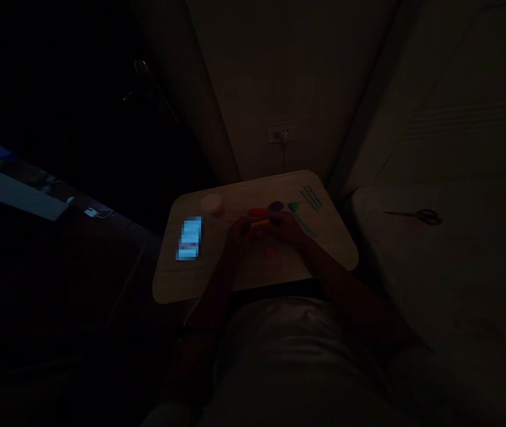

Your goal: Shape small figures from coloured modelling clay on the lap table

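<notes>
The room is very dark. Over the middle of a small wooden-topped table (217, 279), my left hand (240, 230) and my right hand (285, 226) are close together. Both are closed on an orange piece, perhaps modelling clay (260, 224), one at each end. Just beyond them lie a red lump (257, 212), a purple lump (276, 206) and a green lump (293, 206). A pink lump (270, 252) rests nearer to me, below my hands. Beside my right hand is a teal stick-like tool (305, 225). Finger details are lost in the dark.
A lit phone (190, 238) lies at the table's left, with a pale round tub (212, 204) behind it. Several thin teal sticks (312, 198) are at the back right. Scissors (415, 216) lie on a pale surface to the right. A wall socket (281, 133) holds a plugged cord.
</notes>
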{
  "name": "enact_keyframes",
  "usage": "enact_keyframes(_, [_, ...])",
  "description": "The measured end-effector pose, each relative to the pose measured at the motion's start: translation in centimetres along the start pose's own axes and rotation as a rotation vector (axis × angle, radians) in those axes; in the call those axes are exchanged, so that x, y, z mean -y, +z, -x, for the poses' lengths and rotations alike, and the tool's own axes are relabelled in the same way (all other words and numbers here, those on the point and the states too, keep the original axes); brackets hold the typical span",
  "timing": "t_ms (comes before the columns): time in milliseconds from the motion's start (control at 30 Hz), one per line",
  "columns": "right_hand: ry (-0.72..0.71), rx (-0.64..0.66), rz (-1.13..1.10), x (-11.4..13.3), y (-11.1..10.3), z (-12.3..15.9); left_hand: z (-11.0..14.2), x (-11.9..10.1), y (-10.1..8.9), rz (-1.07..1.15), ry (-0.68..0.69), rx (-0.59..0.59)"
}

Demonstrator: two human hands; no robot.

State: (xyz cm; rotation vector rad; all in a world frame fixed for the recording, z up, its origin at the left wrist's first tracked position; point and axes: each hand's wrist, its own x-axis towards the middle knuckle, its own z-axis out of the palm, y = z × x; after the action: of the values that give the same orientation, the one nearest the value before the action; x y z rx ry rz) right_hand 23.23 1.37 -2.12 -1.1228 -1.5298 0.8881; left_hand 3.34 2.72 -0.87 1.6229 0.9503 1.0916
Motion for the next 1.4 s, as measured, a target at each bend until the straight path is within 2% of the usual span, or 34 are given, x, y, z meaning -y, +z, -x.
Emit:
enact_keyframes(100, [0.006,-0.031,-0.035,-0.2,0.0,-0.1,0.0,-0.1,0.0,0.009,-0.014,-0.011])
enact_keyframes(233, [0.002,0.005,-0.084,0.1,0.1,0.0,0.1,-0.7,-0.1,-0.014,-0.006,-0.021])
enact_keyframes(467, [-0.035,0.051,0.007,1.1,-0.1,0.3,0.1,-1.0,-0.4,-0.028,0.032,-0.032])
enact_keyframes(600, [-0.043,0.057,0.005,0.7,-0.2,0.3,0.2,-1.0,-0.4,-0.046,0.074,-0.012])
enact_keyframes(733, [-0.043,0.040,-0.013,0.2,-0.2,0.3,0.4,-1.1,-0.2,-0.017,0.041,0.010])
enact_keyframes(867, [-0.005,0.014,-0.101,0.2,-0.2,0.1,0.4,-0.9,-0.2,0.107,0.029,0.066])
enact_keyframes(1000, [0.042,0.044,-0.191,0.6,-0.3,0.0,0.3,-0.4,-0.2,0.155,0.048,0.100])
enact_keyframes(1233, [0.023,0.072,-0.114,0.8,-0.6,0.0,0.4,-0.2,-0.5,0.127,0.026,0.092])
enact_keyframes(1400, [0.025,0.064,-0.142,0.9,-0.6,-0.1,0.4,-0.4,-0.8,0.147,0.017,0.104])
